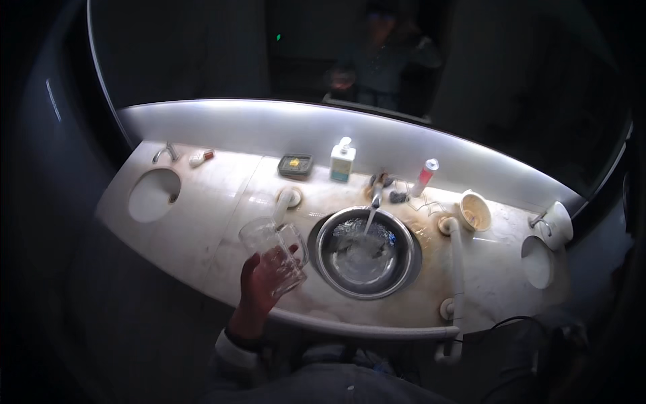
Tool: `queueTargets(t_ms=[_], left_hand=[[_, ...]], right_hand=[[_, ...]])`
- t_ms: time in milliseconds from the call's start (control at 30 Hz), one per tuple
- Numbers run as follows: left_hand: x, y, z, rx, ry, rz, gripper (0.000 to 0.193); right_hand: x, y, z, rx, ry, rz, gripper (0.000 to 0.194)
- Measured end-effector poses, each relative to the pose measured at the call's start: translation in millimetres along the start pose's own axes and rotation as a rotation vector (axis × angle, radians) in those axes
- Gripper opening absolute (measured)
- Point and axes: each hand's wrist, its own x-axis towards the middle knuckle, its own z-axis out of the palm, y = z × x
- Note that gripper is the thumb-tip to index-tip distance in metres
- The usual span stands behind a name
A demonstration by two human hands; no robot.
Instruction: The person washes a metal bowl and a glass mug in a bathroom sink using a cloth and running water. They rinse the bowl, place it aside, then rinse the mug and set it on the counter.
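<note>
My left hand (pixel 263 283) holds a clear glass mug (pixel 270 242) with a handle, tilted above the counter, left of the middle basin. My right hand is out of view. Water runs from a metal faucet (pixel 376 196) into a round stainless steel basin (pixel 329 275), where the water's surface is stirred and shiny. Behind the basin stand a white pump bottle (pixel 342 160) and a red and white tube or bottle (pixel 426 177). A dark rectangular dish (pixel 295 165) with a yellow item in it sits further left.
White grab rails (pixel 456 267) flank the basin and cross the pale counter's (pixel 222 202) front. A beige bowl (pixel 475 211) and a white container (pixel 557 226) stand at right. Smaller sinks lie at left (pixel 151 197) and right (pixel 537 262). A dark mirror (pixel 313 55) rises behind.
</note>
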Motion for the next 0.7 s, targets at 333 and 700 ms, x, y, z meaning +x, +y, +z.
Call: queueTargets(t_ms=[333,700], left_hand=[[12,3,-4,0.101,0.157,0.038,0.066],[59,-29,-55,0.143,0.365,-0.113,0.063]], right_hand=[[-3,-8,-16,0.113,0.127,-0.105,0.033],[-42,72,252,-0.173,-0.669,-0.077,0.026]])
